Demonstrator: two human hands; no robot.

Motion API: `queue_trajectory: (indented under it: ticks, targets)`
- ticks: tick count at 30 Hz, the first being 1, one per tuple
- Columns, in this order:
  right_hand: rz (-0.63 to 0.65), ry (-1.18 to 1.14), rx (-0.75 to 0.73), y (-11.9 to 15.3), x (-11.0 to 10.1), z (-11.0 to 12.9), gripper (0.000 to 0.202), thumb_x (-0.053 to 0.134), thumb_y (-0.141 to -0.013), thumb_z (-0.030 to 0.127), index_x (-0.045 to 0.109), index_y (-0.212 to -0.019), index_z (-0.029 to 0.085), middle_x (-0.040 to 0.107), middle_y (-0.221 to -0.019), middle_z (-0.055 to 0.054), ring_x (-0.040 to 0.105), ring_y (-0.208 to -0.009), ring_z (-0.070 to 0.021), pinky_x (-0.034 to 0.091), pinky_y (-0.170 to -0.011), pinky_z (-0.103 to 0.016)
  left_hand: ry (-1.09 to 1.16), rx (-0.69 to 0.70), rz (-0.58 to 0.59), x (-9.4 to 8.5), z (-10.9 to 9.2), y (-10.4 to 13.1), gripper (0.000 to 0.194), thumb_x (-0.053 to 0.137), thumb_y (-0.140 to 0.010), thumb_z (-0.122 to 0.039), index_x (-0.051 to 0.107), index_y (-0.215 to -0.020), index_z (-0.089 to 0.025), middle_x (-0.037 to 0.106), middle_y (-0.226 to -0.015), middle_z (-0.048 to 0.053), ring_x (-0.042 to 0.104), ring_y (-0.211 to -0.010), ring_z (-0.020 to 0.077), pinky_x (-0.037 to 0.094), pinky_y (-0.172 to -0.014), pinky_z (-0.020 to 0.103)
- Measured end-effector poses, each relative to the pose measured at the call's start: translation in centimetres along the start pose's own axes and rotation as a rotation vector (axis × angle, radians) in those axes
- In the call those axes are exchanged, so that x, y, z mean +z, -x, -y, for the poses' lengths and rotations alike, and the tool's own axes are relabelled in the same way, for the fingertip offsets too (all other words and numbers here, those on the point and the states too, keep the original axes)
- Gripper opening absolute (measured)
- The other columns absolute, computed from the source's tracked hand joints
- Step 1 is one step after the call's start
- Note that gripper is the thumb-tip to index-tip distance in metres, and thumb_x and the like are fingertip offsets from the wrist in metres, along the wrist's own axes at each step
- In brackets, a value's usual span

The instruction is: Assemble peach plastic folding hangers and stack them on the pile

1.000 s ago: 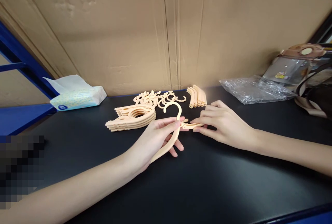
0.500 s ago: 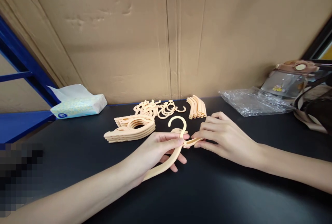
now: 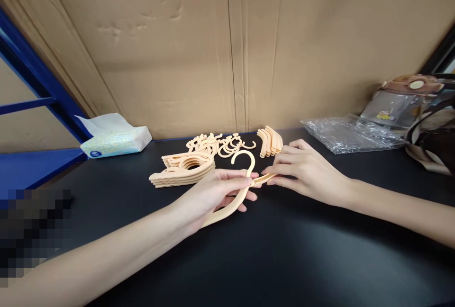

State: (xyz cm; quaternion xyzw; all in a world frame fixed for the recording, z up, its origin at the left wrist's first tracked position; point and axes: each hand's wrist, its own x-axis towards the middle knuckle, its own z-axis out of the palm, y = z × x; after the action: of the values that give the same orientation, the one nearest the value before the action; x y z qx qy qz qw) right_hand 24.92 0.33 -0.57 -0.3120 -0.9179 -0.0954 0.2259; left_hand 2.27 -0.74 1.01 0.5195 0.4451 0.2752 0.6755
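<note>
Left hand (image 3: 218,191) gripping hanger (image 3: 224,212), right hand (image 3: 306,168) pinching hanger arm (image 3: 262,179), both nearly closed; loose pinch risking arm slipping.

- Left forearm (image 3: 121,245), on the side of the worktop's (image 3: 284,259) left edge: bare along its whole visible length, smooth in outline, broad at the lower end and tapering evenly to a narrow left wrist (image 3: 170,214).
- Left hand (image 3: 213,195): uncovered; slim in build, with a straight left thumb (image 3: 237,184) and slender fingers rounded at the tips.
- Right forearm (image 3: 398,205), on the side of the worktop's right edge: likewise bare, slender, narrowing gently to the right wrist (image 3: 350,193).
- Right hand (image 3: 309,169): uncovered; long, smooth back, softly rounded knuckles, slim fingers and thumb.
- Fingernails: too small to be told clearly.
</note>
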Motion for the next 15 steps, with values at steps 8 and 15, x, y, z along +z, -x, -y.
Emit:
queue_trajectory:
  ticks: [8,15]
  targets:
    - [-0.007,0.025,-0.042,-1.06,0.08,-0.22,0.025,0.045,-0.097,0.032,0.067,-0.100,0.020,0.064,-0.079,-0.001,0.053,-0.080,-0.0158,0.030,-0.082,-0.034,-0.075,0.097,-0.011,-0.81,-0.43,-0.49,0.021,0.065,-0.084,-0.027,0.071,-0.098,-0.013,0.067,-0.086,0.009,0.062,-0.076,0.0139,0.052,-0.063,0.020]
    - [0.041,0.030,-0.046,-0.42,0.65,-0.10,0.026,0.044,-0.097,0.032,0.067,-0.099,0.021,0.060,-0.076,-0.001,0.050,-0.077,-0.0150,0.030,-0.081,-0.032,-0.190,0.058,0.015,-0.06,0.00,0.18,0.026,0.063,-0.085,-0.033,0.070,-0.101,-0.015,0.067,-0.080,0.005,0.062,-0.076,0.0141,0.050,-0.063,0.020]
